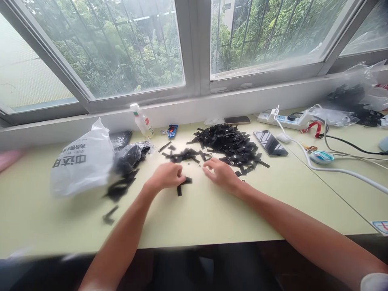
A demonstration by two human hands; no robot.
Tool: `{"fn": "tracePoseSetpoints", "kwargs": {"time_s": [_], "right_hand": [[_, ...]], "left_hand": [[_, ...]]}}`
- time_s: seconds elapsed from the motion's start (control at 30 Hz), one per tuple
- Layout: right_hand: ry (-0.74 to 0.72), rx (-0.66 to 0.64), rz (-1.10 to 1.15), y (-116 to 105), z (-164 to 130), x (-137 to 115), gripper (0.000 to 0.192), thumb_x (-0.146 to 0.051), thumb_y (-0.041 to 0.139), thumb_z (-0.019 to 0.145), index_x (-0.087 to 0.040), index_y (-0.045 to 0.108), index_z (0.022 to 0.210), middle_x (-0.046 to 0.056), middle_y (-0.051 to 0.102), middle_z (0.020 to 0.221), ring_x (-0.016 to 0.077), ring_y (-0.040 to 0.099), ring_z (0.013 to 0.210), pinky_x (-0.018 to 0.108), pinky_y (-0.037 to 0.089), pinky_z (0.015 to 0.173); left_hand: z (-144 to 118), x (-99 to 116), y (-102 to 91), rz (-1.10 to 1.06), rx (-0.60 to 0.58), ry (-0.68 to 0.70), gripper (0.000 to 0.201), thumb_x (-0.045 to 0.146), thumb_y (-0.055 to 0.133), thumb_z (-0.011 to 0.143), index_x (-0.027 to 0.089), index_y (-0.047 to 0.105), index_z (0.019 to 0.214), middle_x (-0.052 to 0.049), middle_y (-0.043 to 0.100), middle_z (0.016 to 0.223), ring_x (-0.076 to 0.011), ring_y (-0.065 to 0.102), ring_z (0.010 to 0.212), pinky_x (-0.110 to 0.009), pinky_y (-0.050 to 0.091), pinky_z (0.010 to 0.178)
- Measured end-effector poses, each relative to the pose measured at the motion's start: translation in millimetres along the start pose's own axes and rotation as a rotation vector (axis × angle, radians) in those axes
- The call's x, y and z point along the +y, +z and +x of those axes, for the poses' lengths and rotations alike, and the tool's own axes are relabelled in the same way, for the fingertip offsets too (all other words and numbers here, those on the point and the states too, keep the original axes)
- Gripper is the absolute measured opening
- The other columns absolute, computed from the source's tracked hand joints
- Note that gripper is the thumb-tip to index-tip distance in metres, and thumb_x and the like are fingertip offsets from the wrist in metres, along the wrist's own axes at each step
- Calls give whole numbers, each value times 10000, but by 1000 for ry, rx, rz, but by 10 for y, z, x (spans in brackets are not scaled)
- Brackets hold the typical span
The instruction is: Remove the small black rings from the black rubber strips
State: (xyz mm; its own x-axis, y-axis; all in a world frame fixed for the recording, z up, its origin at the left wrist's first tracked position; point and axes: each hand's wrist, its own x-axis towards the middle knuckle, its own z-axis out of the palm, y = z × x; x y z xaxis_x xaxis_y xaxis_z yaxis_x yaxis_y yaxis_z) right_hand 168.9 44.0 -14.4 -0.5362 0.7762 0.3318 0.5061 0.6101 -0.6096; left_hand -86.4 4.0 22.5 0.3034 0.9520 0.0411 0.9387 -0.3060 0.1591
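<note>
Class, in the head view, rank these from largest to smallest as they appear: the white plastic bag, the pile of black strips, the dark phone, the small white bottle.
1. White plastic bag
2. Pile of black strips
3. Dark phone
4. Small white bottle, though it stands farther back, so its rank against the phone is less sure.

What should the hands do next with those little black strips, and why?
Probably the right hand should pull one more strip from the big black pile just beyond its fingers. The left hand already pinches a black strip on the table, and the right hand looks empty.
</note>
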Motion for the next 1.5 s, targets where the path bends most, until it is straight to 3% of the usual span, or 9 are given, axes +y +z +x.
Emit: {"fn": "tracePoseSetpoints", "kwargs": {"time_s": [0.17,0.33,0.4,0.53,0.8,0.9,1.03,1.33,1.5], "right_hand": [[182,150,21,-51,143,100,239,-380,556,958,-192,703,945,52,633,909,159,591,706,291,450,654],[216,126,-231,-57,351,200,376,-498,574,940,-195,683,1135,92,626,1064,170,611,707,290,419,597],[199,40,-352,-11,458,227,433,-534,602,914,-181,683,1152,111,626,1088,184,615,708,295,405,582],[147,-32,-373,51,624,253,256,-372,545,982,-200,722,1053,89,651,1028,184,632,780,281,410,624],[-89,-34,-22,-99,451,10,227,-341,557,968,-211,720,1056,66,675,989,177,616,777,300,447,685],[-30,-163,243,-120,310,-119,242,-389,549,961,-210,708,993,40,686,886,164,602,740,295,452,668],[147,-275,562,-133,205,-171,268,-435,572,930,-187,673,938,38,684,847,142,593,702,270,450,613],[250,-308,873,-144,151,-183,314,-475,682,859,-169,611,864,14,624,745,125,580,628,267,480,584],[237,-319,960,-141,141,-189,395,-549,641,886,-180,551,780,-30,550,608,84,461,509,244,366,518]], "left_hand": [[32,117,13,139,140,-118,378,516,517,863,187,568,683,-32,589,640,-157,489,529,-292,265,513],[47,232,63,162,310,-77,388,524,499,904,170,622,803,-72,634,825,-200,590,715,-287,332,540],[50,251,99,145,336,-48,363,499,514,911,167,637,832,-72,638,845,-202,601,747,-285,357,545],[66,263,182,74,388,-14,283,412,522,937,167,661,919,-68,658,893,-199,623,799,-280,413,556],[94,310,202,-144,579,163,477,260,490,983,199,432,1452,-124,518,1440,-251,522,1299,-312,561,811],[102,314,226,-215,575,241,359,243,486,994,205,560,1343,-105,644,1279,-228,611,1171,-335,552,872],[107,353,250,-453,511,185,198,237,536,971,192,702,1069,-58,717,940,-155,660,806,-286,544,738],[87,483,161,-981,264,-9,264,386,634,913,173,710,1049,-66,727,906,-152,657,746,-249,526,639],[114,435,183,-1088,295,-84,266,394,666,884,151,712,979,-50,694,795,-123,608,654,-245,513,619]]}}
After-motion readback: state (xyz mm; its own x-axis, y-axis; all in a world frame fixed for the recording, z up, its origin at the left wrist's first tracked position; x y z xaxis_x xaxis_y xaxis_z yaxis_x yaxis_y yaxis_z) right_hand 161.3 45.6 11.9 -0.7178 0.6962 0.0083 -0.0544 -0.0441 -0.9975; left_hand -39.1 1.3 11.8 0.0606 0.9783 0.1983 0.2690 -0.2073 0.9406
